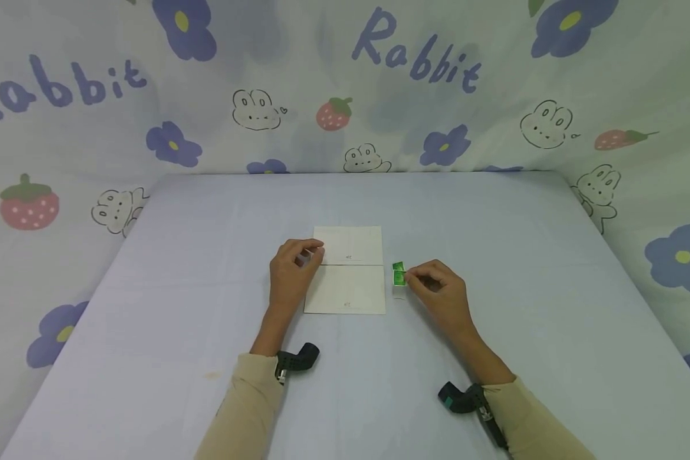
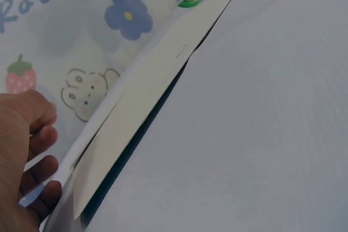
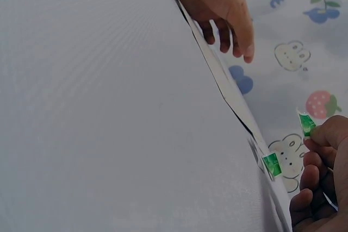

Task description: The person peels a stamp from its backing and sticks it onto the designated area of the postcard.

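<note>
Two cream rectangular cards lie edge to edge on the table, a far card (image 1: 353, 244) and a near card (image 1: 347, 291), each with a small faint mark. My left hand (image 1: 295, 267) is over their left side, its fingers loosely bent with nothing seen between them; whether they touch the far card, I cannot tell. Just right of the cards, my right hand (image 1: 441, 294) pinches a small green sticker-like piece (image 3: 306, 125) with a white edge between thumb and forefinger. Beside those fingertips, a second green piece (image 3: 272, 165) sits low on a small white stack (image 1: 399, 291).
A white cloth covers the table (image 1: 178, 268). Behind and beside it hangs a printed curtain (image 1: 299, 57) with rabbits, flowers and strawberries. Black cameras sit on the left wrist (image 1: 299, 358) and the right wrist (image 1: 460, 397).
</note>
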{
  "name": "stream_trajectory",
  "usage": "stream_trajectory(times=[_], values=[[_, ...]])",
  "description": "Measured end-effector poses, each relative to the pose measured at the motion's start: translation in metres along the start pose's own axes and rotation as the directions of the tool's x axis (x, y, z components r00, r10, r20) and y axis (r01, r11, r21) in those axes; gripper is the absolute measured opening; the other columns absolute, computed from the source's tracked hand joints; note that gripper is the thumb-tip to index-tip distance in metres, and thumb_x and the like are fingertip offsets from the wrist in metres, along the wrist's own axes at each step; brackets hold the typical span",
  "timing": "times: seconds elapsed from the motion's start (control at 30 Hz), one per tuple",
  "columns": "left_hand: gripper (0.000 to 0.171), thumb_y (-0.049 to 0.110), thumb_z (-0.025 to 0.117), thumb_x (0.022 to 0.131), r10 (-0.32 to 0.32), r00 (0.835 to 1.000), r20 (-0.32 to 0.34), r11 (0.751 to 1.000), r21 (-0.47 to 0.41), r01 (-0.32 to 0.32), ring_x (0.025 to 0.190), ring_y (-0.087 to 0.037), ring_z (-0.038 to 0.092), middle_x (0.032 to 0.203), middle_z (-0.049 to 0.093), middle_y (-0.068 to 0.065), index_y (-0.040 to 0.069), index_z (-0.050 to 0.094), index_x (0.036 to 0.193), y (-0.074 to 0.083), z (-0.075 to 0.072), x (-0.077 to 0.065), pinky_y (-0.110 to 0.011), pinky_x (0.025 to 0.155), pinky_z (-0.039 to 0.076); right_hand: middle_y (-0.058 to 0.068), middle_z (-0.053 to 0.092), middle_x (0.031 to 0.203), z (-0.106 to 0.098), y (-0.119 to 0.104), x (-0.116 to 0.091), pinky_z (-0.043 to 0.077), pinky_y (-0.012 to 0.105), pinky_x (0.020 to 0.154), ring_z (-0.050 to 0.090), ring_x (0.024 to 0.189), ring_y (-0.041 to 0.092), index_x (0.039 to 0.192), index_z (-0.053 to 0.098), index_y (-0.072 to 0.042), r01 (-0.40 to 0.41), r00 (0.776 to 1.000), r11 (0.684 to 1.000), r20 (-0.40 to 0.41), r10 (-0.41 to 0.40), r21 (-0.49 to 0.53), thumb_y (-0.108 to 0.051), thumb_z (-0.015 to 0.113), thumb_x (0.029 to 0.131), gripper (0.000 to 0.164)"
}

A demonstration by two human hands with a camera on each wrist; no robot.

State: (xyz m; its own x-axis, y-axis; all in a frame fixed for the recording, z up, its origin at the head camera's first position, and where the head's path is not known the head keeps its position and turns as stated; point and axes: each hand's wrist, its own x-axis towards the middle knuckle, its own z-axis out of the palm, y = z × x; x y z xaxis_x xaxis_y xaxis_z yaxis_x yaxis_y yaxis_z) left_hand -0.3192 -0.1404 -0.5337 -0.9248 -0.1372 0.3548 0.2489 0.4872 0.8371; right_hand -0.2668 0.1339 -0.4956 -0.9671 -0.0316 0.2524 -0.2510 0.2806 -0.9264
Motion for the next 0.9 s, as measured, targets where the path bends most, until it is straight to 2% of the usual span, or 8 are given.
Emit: stream_trajectory(times=[0.53, 0.9], values=[[0.013, 0.016, 0.073, 0.093, -0.008, 1.0, 0.012, 1.0, 0.011, 0.008, 0.092, -0.018, 0.059, 0.099, 0.066, -0.001, 0.013, 0.076, 0.105, -0.0012, -0.0019, 0.0041, -0.034, 0.08, 0.048, 0.016, 0.064, 0.097, 0.0009, 0.0001, 0.0011, 0.051, 0.019, 0.074, 0.06, 0.085, 0.014, 0.095, 0.072, 0.008, 0.014, 1.0, 1.0, 0.0, -0.014, 0.008, 0.005, 0.072, 0.089, 0.007], [0.013, 0.017, 0.072, 0.094, -0.01, 1.0, 0.022, 1.0, 0.01, 0.01, 0.092, -0.018, 0.059, 0.099, 0.066, -0.001, 0.013, 0.076, 0.105, -0.0029, -0.0019, 0.0027, -0.034, 0.079, 0.048, 0.014, 0.065, 0.096, -0.0001, 0.0016, -0.0007, 0.052, 0.02, 0.077, 0.061, 0.087, 0.016, 0.095, 0.073, 0.007, 0.008, 1.0, 1.0, 0.005, -0.008, -0.006, 0.001, 0.073, 0.09, 0.008]])
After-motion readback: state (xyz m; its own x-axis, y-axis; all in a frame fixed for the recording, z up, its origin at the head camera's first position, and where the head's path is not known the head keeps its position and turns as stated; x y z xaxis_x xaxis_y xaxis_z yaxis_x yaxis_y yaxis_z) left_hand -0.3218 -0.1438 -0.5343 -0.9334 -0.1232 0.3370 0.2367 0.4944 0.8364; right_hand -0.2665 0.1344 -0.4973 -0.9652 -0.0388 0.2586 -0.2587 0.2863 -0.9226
